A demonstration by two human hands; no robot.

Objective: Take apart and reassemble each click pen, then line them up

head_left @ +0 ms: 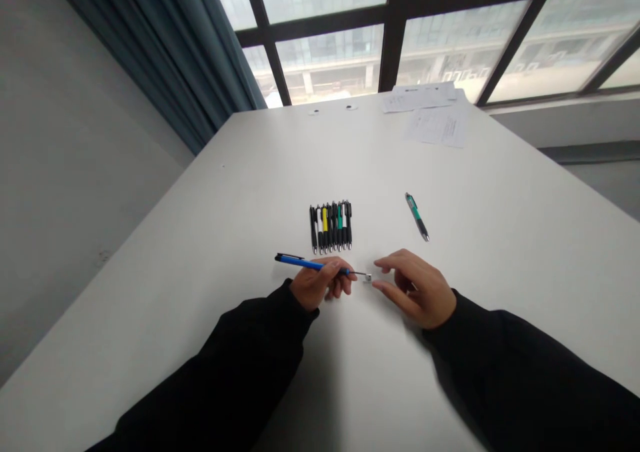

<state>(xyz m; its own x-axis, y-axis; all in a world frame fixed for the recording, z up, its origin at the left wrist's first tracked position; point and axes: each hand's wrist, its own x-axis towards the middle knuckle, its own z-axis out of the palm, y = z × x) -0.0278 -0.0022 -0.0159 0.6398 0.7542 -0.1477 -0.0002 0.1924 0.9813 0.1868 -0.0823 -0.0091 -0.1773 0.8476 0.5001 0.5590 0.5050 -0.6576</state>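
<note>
My left hand (pixel 323 282) is closed around a blue pen (pixel 303 261), whose black clip end points left. From its right end sticks a thin dark rod (pixel 358 273), which looks like the bare refill. A small silvery piece (pixel 369 277) is at the rod's tip; whether it touches the rod or lies on the table I cannot tell. My right hand (pixel 417 289) is open just right of that piece, thumb and forefinger apart with nothing between them.
Several pens (pixel 331 228) with black, white, yellow and green barrels lie side by side beyond my left hand. One green pen (pixel 417 217) lies apart to the right. Printed papers (pixel 435 125) rest at the white table's (pixel 200 252) far edge, by the window.
</note>
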